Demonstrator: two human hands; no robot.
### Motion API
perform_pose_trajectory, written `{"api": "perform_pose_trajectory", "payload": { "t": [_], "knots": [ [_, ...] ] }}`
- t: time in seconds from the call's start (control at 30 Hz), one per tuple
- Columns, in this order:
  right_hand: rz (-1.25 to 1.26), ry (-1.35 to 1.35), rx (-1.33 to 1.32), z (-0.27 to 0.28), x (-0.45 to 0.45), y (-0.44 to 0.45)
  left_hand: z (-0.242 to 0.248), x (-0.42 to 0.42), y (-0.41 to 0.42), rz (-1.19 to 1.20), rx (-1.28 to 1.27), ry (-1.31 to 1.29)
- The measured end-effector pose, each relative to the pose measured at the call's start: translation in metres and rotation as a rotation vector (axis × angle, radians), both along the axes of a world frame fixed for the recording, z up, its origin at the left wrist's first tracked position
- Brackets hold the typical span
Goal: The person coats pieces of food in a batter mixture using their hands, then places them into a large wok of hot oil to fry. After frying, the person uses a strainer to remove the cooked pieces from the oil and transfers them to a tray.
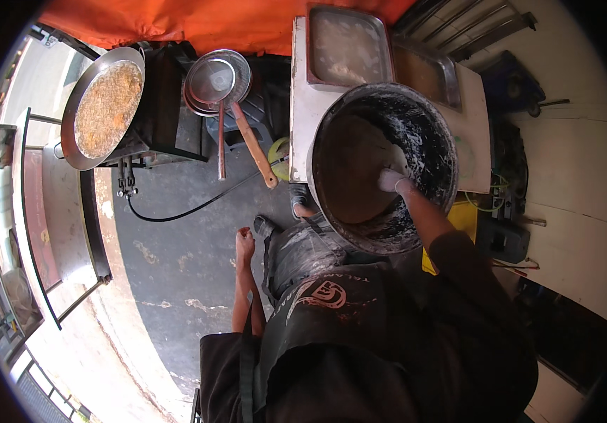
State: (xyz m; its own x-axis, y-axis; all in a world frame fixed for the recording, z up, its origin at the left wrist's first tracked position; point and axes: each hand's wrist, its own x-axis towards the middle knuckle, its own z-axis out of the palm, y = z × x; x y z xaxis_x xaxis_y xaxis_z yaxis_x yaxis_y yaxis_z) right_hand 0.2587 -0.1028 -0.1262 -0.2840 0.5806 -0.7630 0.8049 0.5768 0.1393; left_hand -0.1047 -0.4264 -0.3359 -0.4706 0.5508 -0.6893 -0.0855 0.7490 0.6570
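My right hand (392, 181), pale with powder, reaches into a large black tub (438, 127) whose inner wall is streaked with white powder. Its fingers are at the edge of a pale, flour-like powder (353, 169) in the tub's bottom; whether they grip anything cannot be told. At my left side, over the floor, my left hand (245, 242) is raised with its fingers curled, and nothing shows in it. Behind the tub, a steel tray (348, 47) holds cloudy liquid with pale pieces. Another steel tray (425, 71) beside it holds brownish contents, partly hidden by the tub.
At the left, a wide metal wok (68, 135) of bubbling oil with golden food stands on a burner stand. Two strainers (211, 79), handles towards me, lie on a dark stool. A black hose (176, 217) crosses the floor. The white table (300, 106) supports the trays.
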Motion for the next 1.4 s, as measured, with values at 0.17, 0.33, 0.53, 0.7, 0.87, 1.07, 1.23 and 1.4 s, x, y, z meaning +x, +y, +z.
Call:
{"api": "perform_pose_trajectory", "payload": {
  "t": [0.17, 0.33, 0.53, 0.7, 0.87, 1.07, 1.23, 1.4],
  "knots": [
    [0.278, -0.102, -0.151, 0.025, -0.016, -0.013, -0.031, -0.001, -0.024, -0.116, 0.093, 0.117],
    [-0.318, 0.45, -0.057, 0.072, 0.017, 0.022, -0.023, -0.002, -0.037, -0.038, -0.043, -0.121],
    [-0.2, 0.628, -0.08, 0.104, 0.026, 0.052, -0.003, -0.011, -0.038, 0.024, -0.175, -0.222],
    [-0.355, 0.746, 0.047, 0.122, 0.006, 0.047, 0.006, -0.018, -0.029, 0.068, -0.13, -0.238],
    [-0.311, 0.417, 0.266, 0.058, -0.005, 0.031, 0.014, -0.019, -0.015, 0.09, -0.085, -0.253],
    [-0.172, 0.248, 0.282, -0.021, 0.013, 0.041, 0.013, -0.014, -0.011, 0.069, -0.098, -0.279],
    [-0.451, 0.452, 0.147, -0.008, 0.019, 0.052, 0.011, -0.009, -0.019, 0.064, -0.145, -0.252],
    [-0.163, 0.141, -0.051, 0.026, 0.0, 0.051, 0.014, -0.007, -0.026, 0.043, -0.168, -0.263]
  ]
}}
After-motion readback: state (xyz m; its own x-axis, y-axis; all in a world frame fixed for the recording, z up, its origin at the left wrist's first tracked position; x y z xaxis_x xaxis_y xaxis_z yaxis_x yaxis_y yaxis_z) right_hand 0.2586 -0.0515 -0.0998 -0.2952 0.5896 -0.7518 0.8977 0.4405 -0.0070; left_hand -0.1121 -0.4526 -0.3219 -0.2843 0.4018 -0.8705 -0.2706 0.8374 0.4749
